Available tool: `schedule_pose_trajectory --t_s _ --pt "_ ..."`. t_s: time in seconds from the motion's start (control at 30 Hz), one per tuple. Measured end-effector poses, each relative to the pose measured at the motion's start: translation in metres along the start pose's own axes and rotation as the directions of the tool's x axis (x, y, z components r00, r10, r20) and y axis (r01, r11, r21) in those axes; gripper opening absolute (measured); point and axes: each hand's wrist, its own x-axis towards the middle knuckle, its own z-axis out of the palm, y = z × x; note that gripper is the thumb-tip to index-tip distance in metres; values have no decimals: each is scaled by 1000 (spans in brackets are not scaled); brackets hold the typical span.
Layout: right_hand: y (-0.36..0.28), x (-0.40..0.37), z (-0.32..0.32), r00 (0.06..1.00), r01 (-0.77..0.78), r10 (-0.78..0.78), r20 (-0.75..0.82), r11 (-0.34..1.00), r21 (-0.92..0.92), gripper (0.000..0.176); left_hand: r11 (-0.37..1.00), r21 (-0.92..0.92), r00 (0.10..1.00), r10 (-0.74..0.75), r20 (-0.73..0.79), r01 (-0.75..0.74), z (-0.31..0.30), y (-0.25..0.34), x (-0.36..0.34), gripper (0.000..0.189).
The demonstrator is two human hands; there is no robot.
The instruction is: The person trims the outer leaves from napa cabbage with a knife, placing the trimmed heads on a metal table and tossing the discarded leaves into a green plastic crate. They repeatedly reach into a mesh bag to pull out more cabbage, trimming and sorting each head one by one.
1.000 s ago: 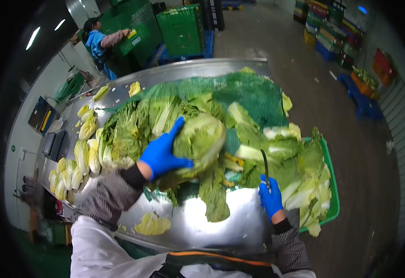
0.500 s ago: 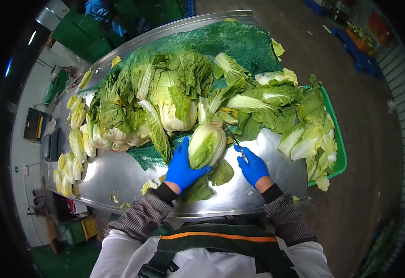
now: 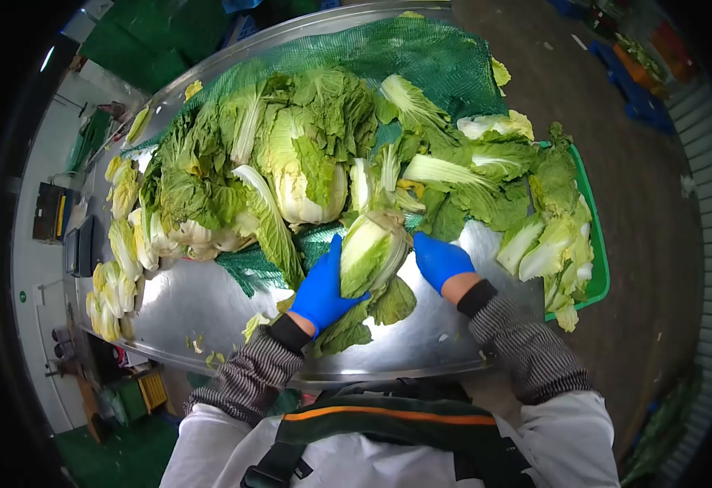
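Note:
A cabbage head [image 3: 370, 252] lies tilted near the front middle of the metal table, its cut base facing away from me. My left hand [image 3: 323, 290], in a blue glove, grips its left and lower side with the thumb stretched along it. Close against the right side of the base is my right hand [image 3: 441, 262], also gloved in blue, with its fingers curled closed. The knife seen there earlier does not show now, so what this hand holds is hidden. Loose green leaves [image 3: 393, 302] lie beneath the head.
Large untrimmed cabbages [image 3: 303, 163] and a green mesh sack [image 3: 405, 49] lie beyond my hands. Trimmed yellowish heads [image 3: 112, 293] line the left side. Outer leaves are heaped at the right, over a green crate [image 3: 602, 276]. The metal table's [image 3: 201, 309] front edge runs before me.
My right hand has moved up against the cabbage base, and the knife has gone out of sight. The head is turned slightly, with my left hand still on it. The whole view has shifted a little.

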Motion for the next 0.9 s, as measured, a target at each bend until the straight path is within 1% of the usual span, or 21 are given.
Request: schedule_pose_trajectory --t_s 0.03,0.07,0.17,0.2,0.23,0.3,0.33,0.4,0.43,0.47,0.5,0.53,0.57,0.63,0.67,0.7,0.77,0.8,0.83,0.9 --pt "4 3 7 999 -20 20 29 1000 -8 16 1000 -7 1000 -14 2 14 0 0 -1 110" --pt "19 11 30 999 -26 27 22 998 -52 15 1000 24 1000 18 21 -19 0 -2 -2 110" --pt "39 17 56 976 105 -105 -191 994 -10 15 984 76 985 167 -40 -164 9 -3 -21 108" --pt "33 16 44 997 49 -51 -59 998 -34 18 997 -3 997 81 9 -81 0 6 -26 107" --pt "26 21 30 992 -52 57 115 997 -49 21 995 -36 995 96 13 -96 -2 3 -27 107" --pt "9 16 -2 980 -78 78 181 997 -5 24 988 -100 992 123 27 -119 -5 -5 -29 107" --pt "-2 10 -22 978 -106 95 187 993 49 29 980 -145 991 137 0 -136 -8 -4 -29 98" --pt "-22 -5 -52 967 -168 132 218 973 155 39 962 -259 996 83 -35 -89 -2 -8 -32 88" --pt "-29 -11 -52 981 -166 131 142 949 268 45 947 -315 997 56 -44 -67 1 -10 -32 83" --pt "-37 -20 -50 988 -153 139 64 915 375 51 938 -337 993 36 -113 -73 3 -12 -33 64" --pt "-42 -30 -47 988 -128 152 -13 871 474 58 910 -413 988 -41 -152 -26 9 -20 -35 58" --pt "-40 -35 -37 990 -135 136 31 877 460 70 874 -486 976 -119 -184 14 14 -32 -37 52" --pt "-45 -37 -27 971 -238 214 104 862 448 70 828 -559 957 -198 -210 48 15 -44 -40 47" --pt "-55 -49 -13 953 -247 304 -15 800 547 69 697 -683 887 -434 -160 218 -4 -60 -48 33" --pt "-60 -55 -7 933 -240 354 -70 754 612 61 638 -717 843 -520 -134 280 -15 -68 -52 29" --pt "-63 -62 -4 925 -261 377 -56 734 626 58 619 -706 840 -539 -65 343 -20 -93 -57 38" --pt "-67 -73 -3 906 -299 422 -34 696 653 52 663 -700 871 -476 -120 266 -34 -111 -62 51" --pt "-67 -76 1 891 -300 452 -44 659 690 42 839 -527 852 -372 -369 138 -46 -92 -61 58" --pt "-66 -78 7 890 -262 449 -83 651 713 40 954 -296 792 -207 -575 34 -63 -61 -58 64" --pt "-63 -82 21 881 -183 446 -161 633 752 36 976 -117 792 78 -605 -185 -80 -20 -46 70"
